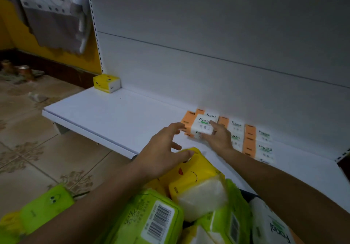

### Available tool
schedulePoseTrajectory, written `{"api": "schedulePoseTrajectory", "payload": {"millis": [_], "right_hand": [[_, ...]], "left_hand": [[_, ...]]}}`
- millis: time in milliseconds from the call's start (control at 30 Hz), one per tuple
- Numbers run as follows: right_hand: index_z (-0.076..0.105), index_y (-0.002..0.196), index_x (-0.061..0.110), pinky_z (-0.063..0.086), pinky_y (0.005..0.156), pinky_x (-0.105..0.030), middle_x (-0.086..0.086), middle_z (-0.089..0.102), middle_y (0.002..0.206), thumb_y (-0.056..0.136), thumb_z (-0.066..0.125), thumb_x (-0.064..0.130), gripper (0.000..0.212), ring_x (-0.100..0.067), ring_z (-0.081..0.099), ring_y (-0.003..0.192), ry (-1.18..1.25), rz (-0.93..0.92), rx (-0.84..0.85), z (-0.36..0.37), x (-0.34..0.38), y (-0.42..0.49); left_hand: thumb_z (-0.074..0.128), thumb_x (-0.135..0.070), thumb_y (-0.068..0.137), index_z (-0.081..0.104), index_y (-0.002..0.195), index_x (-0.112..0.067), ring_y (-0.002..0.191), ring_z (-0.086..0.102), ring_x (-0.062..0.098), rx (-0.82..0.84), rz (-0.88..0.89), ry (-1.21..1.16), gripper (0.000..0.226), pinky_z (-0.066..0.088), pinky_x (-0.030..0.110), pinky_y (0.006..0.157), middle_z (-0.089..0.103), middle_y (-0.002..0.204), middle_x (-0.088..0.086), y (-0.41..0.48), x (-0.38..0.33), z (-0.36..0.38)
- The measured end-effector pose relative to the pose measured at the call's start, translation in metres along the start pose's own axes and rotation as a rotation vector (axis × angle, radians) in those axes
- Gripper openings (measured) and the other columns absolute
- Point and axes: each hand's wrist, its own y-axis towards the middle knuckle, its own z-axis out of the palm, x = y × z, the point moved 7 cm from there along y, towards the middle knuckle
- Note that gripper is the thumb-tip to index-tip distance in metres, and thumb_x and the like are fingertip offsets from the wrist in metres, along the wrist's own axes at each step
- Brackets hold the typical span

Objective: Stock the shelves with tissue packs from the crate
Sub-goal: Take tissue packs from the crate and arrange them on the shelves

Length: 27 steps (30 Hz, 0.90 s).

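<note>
Right grip [219,137] pinches a Facial pack [202,126], seating it on the left end of the row [250,135] far back on the shelf [113,114], likely stacking; left grip [162,152] hovers released.

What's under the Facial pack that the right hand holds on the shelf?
Under the top Facial pack, which the right hand grips, sits a lower Facial pack; its orange end shows at left. The rest of it is covered by the pack and hand.
</note>
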Motion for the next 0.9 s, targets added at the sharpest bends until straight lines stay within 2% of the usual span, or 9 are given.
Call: {"api": "schedulePoseTrajectory", "payload": {"millis": [67, 133, 233, 333, 533, 667, 767, 833, 900], "right_hand": [[0.047, 0.133, -0.002, 0.037, 0.085, -0.014, -0.017, 0.054, 0.128, 0.081, 0.070, 0.010, 0.058, -0.025, 0.053, 0.114, -0.061, 0.001, 0.021, 0.009, -0.012, -0.006], [0.053, 0.126, -0.005, 0.037, 0.076, -0.012, -0.018, 0.058, 0.122, 0.083, 0.068, 0.010, 0.047, -0.023, 0.055, 0.106, -0.105, 0.000, 0.069, 0.020, -0.022, -0.015], [0.057, 0.120, -0.004, 0.042, 0.085, -0.027, -0.019, 0.059, 0.123, 0.084, 0.068, 0.015, 0.042, -0.028, 0.055, 0.110, -0.168, -0.018, 0.143, 0.031, -0.032, -0.021], [0.057, 0.121, 0.005, 0.043, 0.085, -0.034, -0.015, 0.057, 0.124, 0.084, 0.068, 0.027, 0.045, -0.030, 0.053, 0.113, -0.248, 0.017, 0.163, 0.033, -0.042, -0.017], [0.044, 0.123, 0.014, 0.039, 0.076, -0.032, -0.011, 0.051, 0.120, 0.080, 0.071, 0.031, 0.054, -0.028, 0.050, 0.112, -0.377, 0.106, 0.196, 0.039, -0.048, -0.007], [0.040, 0.127, 0.014, 0.043, 0.082, -0.038, -0.013, 0.045, 0.121, 0.076, 0.074, 0.033, 0.064, -0.030, 0.047, 0.114, -0.443, 0.109, 0.234, 0.039, -0.047, -0.006], [0.041, 0.129, 0.014, 0.048, 0.086, -0.039, -0.011, 0.050, 0.121, 0.069, 0.079, 0.039, 0.075, -0.029, 0.050, 0.110, -0.434, 0.076, 0.238, 0.030, -0.041, -0.003], [0.043, 0.126, 0.012, 0.050, 0.087, -0.041, -0.013, 0.055, 0.122, 0.069, 0.079, 0.039, 0.073, -0.028, 0.055, 0.107, -0.419, 0.067, 0.233, 0.018, -0.037, 0.002], [0.044, 0.129, 0.008, 0.047, 0.092, -0.035, -0.013, 0.055, 0.128, 0.078, 0.073, 0.033, 0.064, -0.029, 0.054, 0.113, -0.379, 0.081, 0.219, 0.000, -0.022, -0.002]], "left_hand": [[0.069, -0.032, 0.080, 0.034, 0.135, -0.034, 0.092, 0.056, -0.002, 0.008, -0.013, -0.007, 0.065, 0.048, 0.009, 0.069, 0.043, 0.127, -0.011, 0.001, 0.003, 0.001], [0.069, -0.031, 0.080, 0.035, 0.133, -0.036, 0.092, 0.056, -0.003, 0.016, -0.022, -0.012, 0.063, 0.048, 0.008, 0.068, 0.043, 0.122, -0.015, 0.001, 0.006, 0.002], [0.069, -0.027, 0.081, 0.036, 0.123, -0.042, 0.094, 0.058, -0.001, 0.023, -0.010, -0.038, 0.056, 0.049, 0.011, 0.071, 0.044, 0.117, -0.017, 0.003, 0.004, 0.004], [0.068, -0.023, 0.082, 0.038, 0.129, -0.036, 0.094, 0.059, 0.001, 0.043, -0.021, -0.048, 0.058, 0.049, 0.009, 0.069, 0.046, 0.119, -0.015, 0.004, 0.003, 0.008], [0.066, -0.023, 0.083, 0.037, 0.132, -0.032, 0.093, 0.058, 0.001, 0.069, -0.026, -0.039, 0.057, 0.048, 0.009, 0.066, 0.047, 0.120, -0.013, 0.005, 0.003, 0.012], [0.066, -0.023, 0.084, 0.038, 0.132, -0.032, 0.094, 0.059, 0.004, 0.075, -0.027, -0.026, 0.056, 0.047, 0.008, 0.063, 0.047, 0.119, -0.012, 0.006, 0.004, 0.012], [0.065, -0.022, 0.084, 0.040, 0.131, -0.030, 0.094, 0.060, 0.006, 0.074, -0.023, -0.019, 0.054, 0.046, 0.008, 0.061, 0.048, 0.120, -0.009, 0.006, 0.004, 0.012], [0.066, -0.021, 0.084, 0.041, 0.131, -0.029, 0.091, 0.059, 0.005, 0.071, -0.014, -0.025, 0.053, 0.045, 0.007, 0.060, 0.050, 0.120, -0.008, 0.005, 0.003, 0.012], [0.066, -0.020, 0.084, 0.041, 0.131, -0.028, 0.091, 0.060, 0.006, 0.068, -0.003, -0.025, 0.054, 0.045, 0.007, 0.061, 0.050, 0.119, -0.008, 0.004, -0.001, 0.010]]}}
